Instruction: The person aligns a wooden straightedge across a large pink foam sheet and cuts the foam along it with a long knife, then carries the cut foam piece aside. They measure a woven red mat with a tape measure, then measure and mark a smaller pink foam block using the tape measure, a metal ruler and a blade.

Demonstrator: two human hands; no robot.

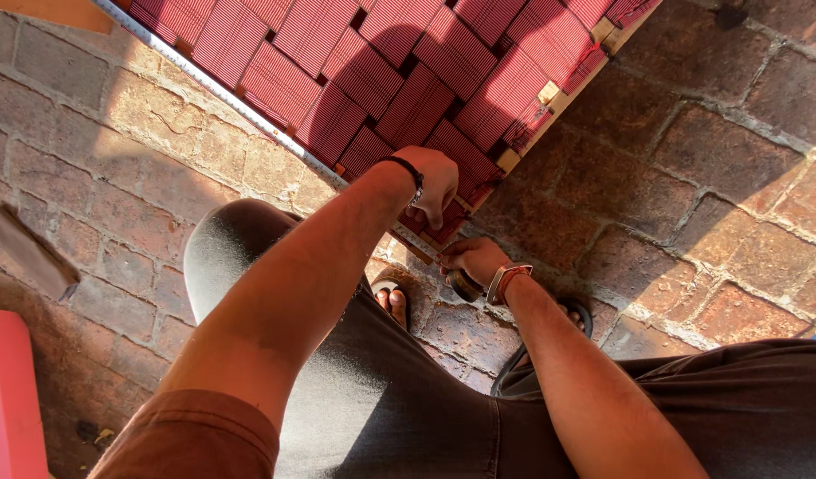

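A wooden frame with woven red strips [408, 80] lies on a brick floor, its near corner by my feet. My left hand [433, 182], with a dark band at the wrist, rests on that corner with its fingers curled over the red weave. Just below it, my right hand [473, 262], wearing a watch with an orange strap, grips a small dark round object [466, 286] at the frame's edge. What the round object is stays unclear. A metal rail [239, 106] runs along the frame's left side.
Brick paving [692, 177] surrounds the frame. My knees in dark trousers [239, 244] and sandalled feet [392, 300] are close under the corner. A red object [9, 399] stands at the lower left, and a flat brown scrap [31, 253] lies on the bricks at left.
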